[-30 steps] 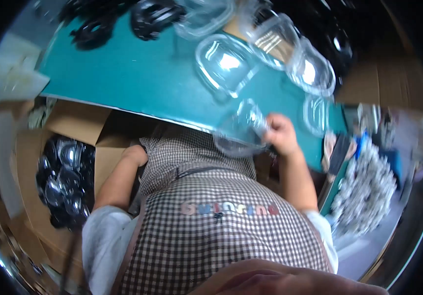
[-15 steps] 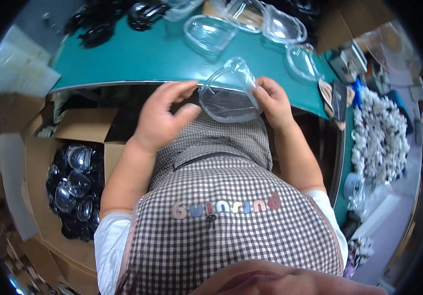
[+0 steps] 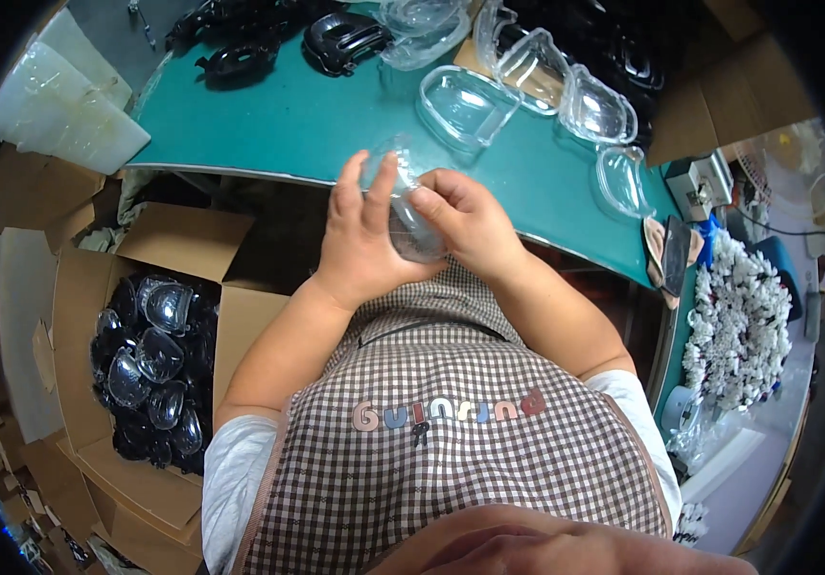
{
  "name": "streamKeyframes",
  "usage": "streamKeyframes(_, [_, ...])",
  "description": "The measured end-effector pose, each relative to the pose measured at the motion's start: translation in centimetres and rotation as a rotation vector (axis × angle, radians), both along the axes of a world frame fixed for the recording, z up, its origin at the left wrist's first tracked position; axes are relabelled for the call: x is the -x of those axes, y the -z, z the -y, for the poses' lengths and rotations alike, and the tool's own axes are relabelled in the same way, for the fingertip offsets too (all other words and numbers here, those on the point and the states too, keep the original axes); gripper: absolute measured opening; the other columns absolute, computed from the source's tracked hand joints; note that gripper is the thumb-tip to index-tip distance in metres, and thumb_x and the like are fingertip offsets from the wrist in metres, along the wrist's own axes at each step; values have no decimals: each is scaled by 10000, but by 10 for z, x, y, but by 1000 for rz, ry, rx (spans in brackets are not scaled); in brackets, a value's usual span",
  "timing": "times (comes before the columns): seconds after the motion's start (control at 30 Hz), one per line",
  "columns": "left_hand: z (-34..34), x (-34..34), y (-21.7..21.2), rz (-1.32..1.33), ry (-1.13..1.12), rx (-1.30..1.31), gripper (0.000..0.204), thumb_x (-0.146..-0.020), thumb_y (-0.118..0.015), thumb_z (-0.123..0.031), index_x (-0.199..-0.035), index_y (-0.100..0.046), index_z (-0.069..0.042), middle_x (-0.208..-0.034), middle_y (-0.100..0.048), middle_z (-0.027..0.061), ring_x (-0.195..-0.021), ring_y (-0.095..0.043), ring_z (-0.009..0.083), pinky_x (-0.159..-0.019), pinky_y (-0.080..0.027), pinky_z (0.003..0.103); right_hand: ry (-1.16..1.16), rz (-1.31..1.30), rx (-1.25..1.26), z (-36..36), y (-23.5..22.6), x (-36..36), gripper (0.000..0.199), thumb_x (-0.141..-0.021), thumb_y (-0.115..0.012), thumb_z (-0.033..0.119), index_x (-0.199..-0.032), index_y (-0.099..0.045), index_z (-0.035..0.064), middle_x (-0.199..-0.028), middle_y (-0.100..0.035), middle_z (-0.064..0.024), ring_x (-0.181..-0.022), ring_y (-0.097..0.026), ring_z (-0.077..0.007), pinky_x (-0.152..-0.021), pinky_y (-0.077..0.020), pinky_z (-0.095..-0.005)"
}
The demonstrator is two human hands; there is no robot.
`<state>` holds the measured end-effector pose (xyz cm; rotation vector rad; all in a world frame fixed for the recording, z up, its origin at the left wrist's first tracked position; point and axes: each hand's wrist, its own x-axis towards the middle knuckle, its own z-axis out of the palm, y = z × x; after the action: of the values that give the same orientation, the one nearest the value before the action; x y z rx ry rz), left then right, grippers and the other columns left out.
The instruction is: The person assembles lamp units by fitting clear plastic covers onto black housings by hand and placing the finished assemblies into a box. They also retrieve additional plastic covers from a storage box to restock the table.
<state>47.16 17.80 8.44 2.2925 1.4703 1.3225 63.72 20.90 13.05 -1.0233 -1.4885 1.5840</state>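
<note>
A clear plastic clamshell container (image 3: 405, 206) is held between both hands at the near edge of the green table (image 3: 297, 125). My left hand (image 3: 360, 240) wraps its left side, fingers up against the shell. My right hand (image 3: 465, 220) grips its right side, thumb and fingers pressed on the plastic. The shell stands on edge, partly hidden by the fingers. Beyond it on the table lie several more clear containers (image 3: 465, 103) and black plastic trays (image 3: 340, 38).
An open cardboard box (image 3: 153, 369) with black and clear containers stands on the floor to my left. White sheets (image 3: 62, 101) lie at the table's left end. To the right are a heap of small white pieces (image 3: 738, 326), a cardboard box (image 3: 719, 96) and a dark flat device (image 3: 673, 254).
My left hand came up from my lap to the clear container, and both hands turned it on edge and drew it closer to my chest. The view tilted down.
</note>
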Motion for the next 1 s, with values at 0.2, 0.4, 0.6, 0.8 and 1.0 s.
streamKeyframes(0.2, [-20, 60, 11, 305, -151, 36, 1442, -451, -963, -439, -1548, -97, -85, -1476, -228, 267, -1325, -354, 424, -1080, -395, 500, 123, -452, 336, -96, 3, 74, 436, -1002, -574, 316, -1321, -513, 25, -1146, -588, -88, -1018, -577, -187, -857, -501, -375])
streamKeyframes(0.4, [-15, 85, 6, 246, -159, 66, 1463, -484, -948, -508, -1553, -62, -47, -1477, -232, 230, -1343, -329, 386, -1113, -346, 485, 508, -273, 551, -217, 34, 137, 446, -924, -673, 382, -1181, -554, 37, -995, -609, -107, -779, -580, -249, -647, -488, -412])
streamKeyframes(0.6, [-11, 98, 13, 315, -105, 77, 1470, -493, -943, -541, -1560, -63, -44, -1467, -258, 189, -1349, -329, 348, -1128, -309, 481, 699, 146, 328, -273, 68, 159, 456, -823, -769, 415, -985, -616, 17, -898, -608, -110, -712, -553, -266, -593, -452, -414])
streamKeyframes(0.8, [-5, 100, 10, 307, -132, 72, 1451, -480, -930, -564, -1550, -94, -52, -1486, -228, 250, -1352, -322, 406, -1107, -349, 515, 619, 206, 371, -255, 44, 160, 441, -769, -794, 346, -959, -611, -7, -868, -591, -80, -711, -539, -211, -598, -450, -386])
streamKeyframes(1.0, [-8, 100, 11, 371, -102, 0, 1447, -476, -936, -540, -1540, -105, -19, -1477, -239, 250, -1345, -334, 400, -1105, -367, 485, 376, 41, 277, -197, 31, 121, 384, -767, -735, 272, -1015, -590, 17, -982, -608, -101, -794, -559, -212, -691, -443, -365])
